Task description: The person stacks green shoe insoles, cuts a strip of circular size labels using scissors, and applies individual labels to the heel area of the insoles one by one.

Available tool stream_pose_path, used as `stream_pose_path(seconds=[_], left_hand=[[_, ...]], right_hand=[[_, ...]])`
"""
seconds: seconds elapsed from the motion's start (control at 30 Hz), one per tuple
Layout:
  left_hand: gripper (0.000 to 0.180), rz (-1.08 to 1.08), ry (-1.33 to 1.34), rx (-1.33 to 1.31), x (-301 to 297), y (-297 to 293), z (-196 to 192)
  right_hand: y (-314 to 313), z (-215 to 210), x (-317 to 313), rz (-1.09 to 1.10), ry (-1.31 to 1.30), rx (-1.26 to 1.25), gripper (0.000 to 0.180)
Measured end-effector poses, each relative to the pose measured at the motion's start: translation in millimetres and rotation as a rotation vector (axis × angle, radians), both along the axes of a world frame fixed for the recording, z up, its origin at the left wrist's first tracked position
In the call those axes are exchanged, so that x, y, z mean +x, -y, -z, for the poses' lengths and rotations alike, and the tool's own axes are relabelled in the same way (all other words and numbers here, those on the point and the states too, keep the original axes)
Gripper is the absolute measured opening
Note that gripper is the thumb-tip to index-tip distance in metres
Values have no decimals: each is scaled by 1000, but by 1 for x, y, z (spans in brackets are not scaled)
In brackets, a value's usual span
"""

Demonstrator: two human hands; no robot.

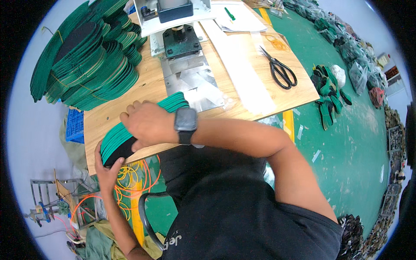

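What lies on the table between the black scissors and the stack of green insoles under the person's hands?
Between the scissors and the held stack of green insoles, the head view shows a white strip and overlapping metal plates.

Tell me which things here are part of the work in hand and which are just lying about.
In hand: insole stack, gripped by left hand and right hand; insole piles; press.
Lying about: scissors, green pen, papers, blue crate, rubber bands.
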State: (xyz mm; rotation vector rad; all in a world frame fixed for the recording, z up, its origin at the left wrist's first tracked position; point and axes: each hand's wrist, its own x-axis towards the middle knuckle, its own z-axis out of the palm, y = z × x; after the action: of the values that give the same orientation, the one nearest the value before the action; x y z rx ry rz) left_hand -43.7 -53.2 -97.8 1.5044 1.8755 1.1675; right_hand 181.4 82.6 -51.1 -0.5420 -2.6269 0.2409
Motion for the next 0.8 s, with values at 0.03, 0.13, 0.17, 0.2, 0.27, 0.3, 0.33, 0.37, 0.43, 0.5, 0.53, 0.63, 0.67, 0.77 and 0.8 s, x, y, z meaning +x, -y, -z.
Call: stream_pose_path(seconds=[0.03, 0.13, 0.17, 0.2, 0.27, 0.3, 0.33, 0.37, 0.43, 0.5, 0.53, 0.63, 0.67, 0.77, 0.8], left_hand=[[77, 45, -31, 98, 1, -6, 7], [65, 171, 56, 388, 12, -25, 13], [62, 247, 154, 459, 31, -27, 3], [59, 314, 252, 530, 55, -29, -14], [47, 327, 616, 542, 78, -29, -29], [42, 372, 487, 547, 100, -34, -35], [37, 416, 351, 549, 133, -37, -50], [33, 473, 229, 553, 165, -46, -58], [23, 573, 85, 549, 210, -72, -75], [17, 670, 141, 490, 264, -103, -100], [18, 712, 17, 513, 283, -124, -106], [23, 781, 32, 411, 342, -217, -106], [25, 760, 10, 349, 354, -251, -102], [26, 671, -200, 210, 388, -342, -71], [26, 668, -250, 183, 401, -366, -60]], right_hand=[[3, 1, 7, -9, -14, -13, 55], [24, -2, 33, -47, -42, -102, 55], [35, -6, 53, -35, -54, -132, 54], [44, -9, 77, -31, -64, -161, 54], [59, -30, 133, 96, -96, -247, 53], [61, -36, 165, 230, -61, -232, 54], [61, -43, 202, 379, -140, -289, 56], [62, -47, 240, 512, -233, -254, 57], [48, -53, 309, 801, -378, -142, 62], [13, -45, 383, 1021, -537, -332, 62], [-4, -54, 399, 957, -672, -578, 62], [-53, -54, 442, 990, -778, -595, 58], [-67, -50, 448, 968, -762, -672, 59], [-99, -25, 471, 988, -535, -796, 66], [-116, 3, 490, 1035, -364, -591, 66]])
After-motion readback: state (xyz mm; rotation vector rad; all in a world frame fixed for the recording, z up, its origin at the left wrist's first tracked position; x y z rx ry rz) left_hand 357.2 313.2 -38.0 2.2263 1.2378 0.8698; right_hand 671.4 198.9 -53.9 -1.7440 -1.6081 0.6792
